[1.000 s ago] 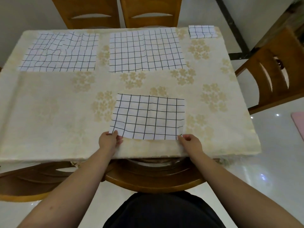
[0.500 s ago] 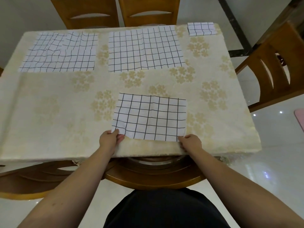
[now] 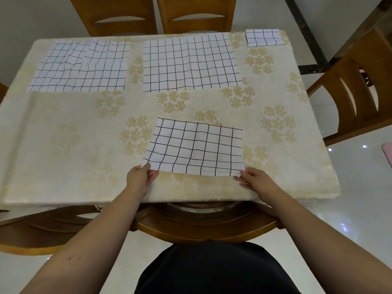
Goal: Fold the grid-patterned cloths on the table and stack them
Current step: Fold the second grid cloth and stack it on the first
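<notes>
A white cloth with a black grid (image 3: 196,147) lies near the table's front edge. My left hand (image 3: 141,177) pinches its near left corner, and my right hand (image 3: 257,181) pinches its near right corner. The near edge is lifted slightly off the table. Two more grid cloths lie flat at the back: one at the far left (image 3: 81,65), wrinkled, and one at the far middle (image 3: 189,63). A small folded grid cloth (image 3: 264,37) sits at the far right corner.
The table (image 3: 63,145) has a cream floral tablecloth. Wooden chairs stand behind it (image 3: 197,15), to the right (image 3: 356,92), and directly in front of me (image 3: 203,221). The floor is glossy white tile.
Both hands have raised the near edge of the front cloth a little and drawn it away from the table's front edge. The other cloths have not moved.
</notes>
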{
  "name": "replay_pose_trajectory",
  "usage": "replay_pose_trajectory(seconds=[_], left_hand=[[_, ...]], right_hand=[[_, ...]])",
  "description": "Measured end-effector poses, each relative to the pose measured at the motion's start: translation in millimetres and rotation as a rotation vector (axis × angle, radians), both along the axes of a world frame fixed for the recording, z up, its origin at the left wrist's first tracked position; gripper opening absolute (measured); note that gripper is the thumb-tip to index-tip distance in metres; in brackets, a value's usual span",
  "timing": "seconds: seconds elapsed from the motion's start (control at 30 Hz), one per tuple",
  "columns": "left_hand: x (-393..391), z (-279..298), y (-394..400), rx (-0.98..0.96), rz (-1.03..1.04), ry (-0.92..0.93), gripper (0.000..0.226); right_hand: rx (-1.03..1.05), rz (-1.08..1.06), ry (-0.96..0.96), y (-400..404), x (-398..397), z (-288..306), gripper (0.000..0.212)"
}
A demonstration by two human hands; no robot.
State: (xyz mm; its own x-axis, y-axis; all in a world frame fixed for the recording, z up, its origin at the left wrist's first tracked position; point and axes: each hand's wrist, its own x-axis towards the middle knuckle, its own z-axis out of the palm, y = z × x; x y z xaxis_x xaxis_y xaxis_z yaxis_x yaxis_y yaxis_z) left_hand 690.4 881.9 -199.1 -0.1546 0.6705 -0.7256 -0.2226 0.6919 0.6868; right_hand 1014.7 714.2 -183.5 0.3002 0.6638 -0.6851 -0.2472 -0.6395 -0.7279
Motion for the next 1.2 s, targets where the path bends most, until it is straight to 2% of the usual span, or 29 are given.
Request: replay_pose_trajectory(seconds=[0.13,0.2,0.23,0.3,0.37,0.43,0.5,0.63,0.7,0.83,0.9,1.0,1.13,1.2], left_hand=[[5,2,2,-0.029,0.034,-0.055,0.046],[8,3,3,-0.03,0.034,-0.069,0.048],[10,3,3,-0.027,0.033,-0.07,0.05],[10,4,4,-0.019,0.041,-0.067,0.053],[9,3,5,-0.013,0.056,-0.06,0.054],[8,4,6,-0.005,0.064,-0.054,0.054],[7,6,7,-0.001,0.063,-0.049,0.051],[11,10,6,-0.013,0.042,-0.065,0.05],[14,11,4,-0.017,0.034,-0.069,0.05],[14,9,5,-0.023,0.036,-0.056,0.052],[10,7,7,-0.025,0.035,-0.037,0.052],[8,7,9,-0.016,0.026,-0.026,0.039],[10,9,11,0.002,0.013,0.008,0.008],[12,11,12,0.012,0.012,0.024,0.006]], right_hand=[[0.045,-0.106,0.254,9,-5,2,0.004],[0.052,-0.129,0.286,12,-11,1,0.018],[0.046,-0.131,0.24,13,-14,0,0.022],[0.02,-0.074,0.007,14,-18,1,0.015],[-0.009,-0.006,-0.258,14,-17,-3,0.028],[-0.046,0.037,-0.441,13,-14,-4,0.015],[-0.028,0.073,-0.54,12,-11,-5,0.007],[0.01,0.174,-0.55,12,-13,-4,0.023],[0.001,0.226,-0.638,15,-16,-5,0.03],[0.074,0.19,-0.728,17,-19,0,0.024],[0.104,0.214,-0.713,15,-18,5,0.018],[0.15,0.2,-0.665,13,-14,9,0.034],[0.164,0.175,-0.568,14,-8,13,0.032],[0.169,0.177,-0.556,13,-5,14,0.032]])
